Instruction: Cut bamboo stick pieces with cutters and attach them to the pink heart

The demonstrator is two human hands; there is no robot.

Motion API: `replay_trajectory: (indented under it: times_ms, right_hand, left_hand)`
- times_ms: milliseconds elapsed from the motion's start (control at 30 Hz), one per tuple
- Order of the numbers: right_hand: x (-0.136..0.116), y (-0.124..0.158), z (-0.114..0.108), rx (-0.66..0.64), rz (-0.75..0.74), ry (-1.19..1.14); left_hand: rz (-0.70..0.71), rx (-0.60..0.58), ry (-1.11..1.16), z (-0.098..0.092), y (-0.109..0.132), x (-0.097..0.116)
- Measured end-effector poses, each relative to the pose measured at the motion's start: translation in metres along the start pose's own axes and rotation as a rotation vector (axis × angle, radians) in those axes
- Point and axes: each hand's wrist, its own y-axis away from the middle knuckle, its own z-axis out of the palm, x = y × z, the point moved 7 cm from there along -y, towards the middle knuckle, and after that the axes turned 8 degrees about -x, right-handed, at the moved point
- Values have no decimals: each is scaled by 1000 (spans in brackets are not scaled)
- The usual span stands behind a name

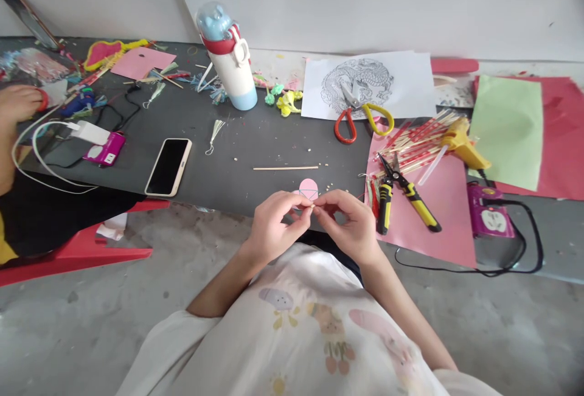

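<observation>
My left hand (pixel 278 225) and my right hand (pixel 347 222) meet at the fingertips near the table's front edge. Both are closed in a pinch on a tiny pale piece (pixel 312 206), too small to name. Just beyond the fingertips lies a pink paper shape (pixel 308 187) with a rounded top and dark lines, its lower part behind my fingers. A thin wooden stick (pixel 285 168) lies flat a little farther away. Several small pale crumbs are scattered right of the pink shape.
Black-and-yellow pliers (pixel 410 195), a yellow glue gun (pixel 463 143) and many sticks lie on pink paper (pixel 438 241) at right. Scissors (pixel 360 110) rest on a dragon drawing (pixel 319 89). A bottle (pixel 232 70) stands behind a phone (pixel 168 166). Another person's hand (pixel 20 103) is at far left.
</observation>
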Motion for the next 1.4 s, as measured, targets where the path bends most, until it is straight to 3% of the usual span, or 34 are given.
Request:
replay_trajectory:
  times_ms: [133, 367, 567, 733, 967, 1400]
  right_hand:
    - [9, 4, 6, -54, 56, -130]
    - [39, 15, 8, -70, 235, -117]
    - [64, 24, -15, -31, 317, 190]
    - [80, 34, -37, 40, 398, 239]
    - [86, 41, -53, 73, 406, 350]
    - [84, 8, -30, 18, 308, 420]
  left_hand:
    - [88, -13, -145, 3, 1, 2]
    - [95, -195, -222, 27, 11, -18]
    - [61, -278, -323, 39, 10, -30]
    - [93, -300, -395, 43, 8, -36]
    - [101, -277, -362, 40, 7, -43]
    - [118, -259, -369, 38, 7, -41]
